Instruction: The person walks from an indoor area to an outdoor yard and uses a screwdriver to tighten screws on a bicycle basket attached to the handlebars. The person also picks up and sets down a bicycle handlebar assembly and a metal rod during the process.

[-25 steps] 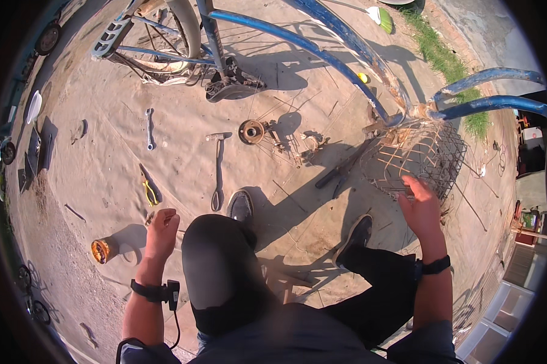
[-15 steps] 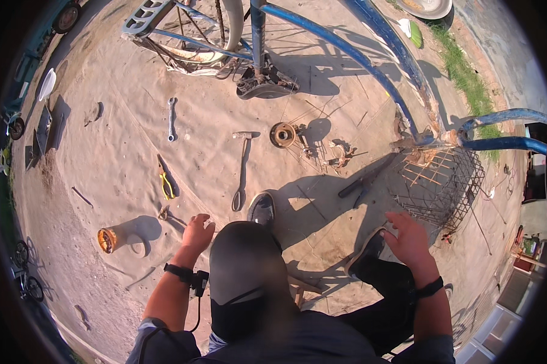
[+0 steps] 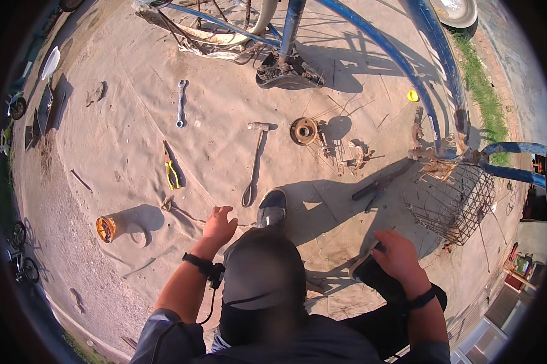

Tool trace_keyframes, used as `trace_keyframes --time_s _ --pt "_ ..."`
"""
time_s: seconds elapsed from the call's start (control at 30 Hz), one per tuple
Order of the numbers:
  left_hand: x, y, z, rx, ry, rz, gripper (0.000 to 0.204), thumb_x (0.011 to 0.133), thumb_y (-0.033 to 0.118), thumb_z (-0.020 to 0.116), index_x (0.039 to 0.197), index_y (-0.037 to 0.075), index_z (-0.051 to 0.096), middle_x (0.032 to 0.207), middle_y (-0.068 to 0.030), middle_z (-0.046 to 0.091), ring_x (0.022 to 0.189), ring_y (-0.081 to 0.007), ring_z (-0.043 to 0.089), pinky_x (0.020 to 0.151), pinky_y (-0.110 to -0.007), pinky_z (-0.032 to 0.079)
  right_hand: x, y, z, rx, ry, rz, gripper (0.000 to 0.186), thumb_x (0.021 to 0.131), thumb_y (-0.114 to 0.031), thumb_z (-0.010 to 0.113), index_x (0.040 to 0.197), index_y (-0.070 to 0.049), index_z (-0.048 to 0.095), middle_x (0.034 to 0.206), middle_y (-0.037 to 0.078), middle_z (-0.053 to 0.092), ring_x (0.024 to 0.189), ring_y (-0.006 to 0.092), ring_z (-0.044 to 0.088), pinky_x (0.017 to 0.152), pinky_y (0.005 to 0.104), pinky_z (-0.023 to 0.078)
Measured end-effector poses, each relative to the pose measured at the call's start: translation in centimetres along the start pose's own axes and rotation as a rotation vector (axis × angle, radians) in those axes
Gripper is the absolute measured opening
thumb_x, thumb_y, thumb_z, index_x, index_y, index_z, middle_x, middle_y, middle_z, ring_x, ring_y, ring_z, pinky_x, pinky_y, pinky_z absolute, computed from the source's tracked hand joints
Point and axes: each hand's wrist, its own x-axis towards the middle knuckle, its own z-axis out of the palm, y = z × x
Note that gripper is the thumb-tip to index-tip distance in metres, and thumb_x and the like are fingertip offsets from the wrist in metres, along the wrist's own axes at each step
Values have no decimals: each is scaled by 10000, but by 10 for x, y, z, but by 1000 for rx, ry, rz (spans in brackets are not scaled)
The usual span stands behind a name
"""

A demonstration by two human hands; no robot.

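My left hand (image 3: 220, 225) is held above the ground left of my dark shoe (image 3: 272, 207), fingers stretched out and nothing in it. My right hand (image 3: 398, 253) hangs over my bent right leg, near the other shoe; its fingers are loosely bent with no object visible in them. Ahead of my left hand lie a hammer (image 3: 254, 164) and yellow-handled pliers (image 3: 173, 175). Farther off is a combination wrench (image 3: 180, 104). A rusty round hub-like part (image 3: 303, 131) sits right of the hammer, with worn metal pieces (image 3: 355, 156) beside it. Neither hand touches these tools.
A blue bicycle frame (image 3: 370, 42) stands across the far side, with a black saddle (image 3: 290, 77) low down. A wire basket (image 3: 458, 203) is at the right. An orange-brown tin (image 3: 107, 229) lies at the left. Grass (image 3: 480, 91) borders a wall.
My left hand has moved slightly right, and my right hand has lowered a little, its fingers less spread. The view has shifted, so the ground things appear farther right.
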Motion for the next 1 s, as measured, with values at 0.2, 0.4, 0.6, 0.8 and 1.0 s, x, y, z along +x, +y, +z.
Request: trace_keyframes --time_s 0.2,0.4,0.6,0.8,1.0 --pt "11 -9 10 41 -28 -50 566 868 323 666 1384 117 559 1420 -180 489 1302 -377 512 1082 -476 433 12 -9 7 -59 -80 -25 418 786 -210 755 1180 -103 665 986 111 658 878 349 659 737 437 540" --pt "31 -38 12 -6 84 -104 655 854 295 690 1435 67 490 1502 -211 409 1367 -389 450 1121 -481 404 24 -14 14 -52 -108 -23 418 789 -214 756 1180 -99 665 1000 115 665 890 351 662 752 436 544" --pt "61 -74 -12 -28 204 -169 735 821 249 712 1448 -14 432 1496 -295 392 1412 -428 365 1173 -446 344 29 -15 17 -71 -136 -12 421 800 -230 758 1190 -105 659 996 104 668 911 342 663 756 435 544" --pt "85 -102 -17 -35 237 -139 669 843 255 708 1423 19 473 1432 -266 469 1351 -408 449 1129 -452 397 43 -21 14 -74 -234 22 401 857 -275 720 1212 -101 654 1007 118 668 932 345 664 787 439 541" --pt "90 -41 14 -73 -29 -43 557 853 260 702 1332 16 557 1251 -199 647 1189 -332 618 1023 -424 484 46 -25 15 -63 -282 78 410 873 -290 695 1234 -103 641 1042 125 661 955 349 666 807 448 541"
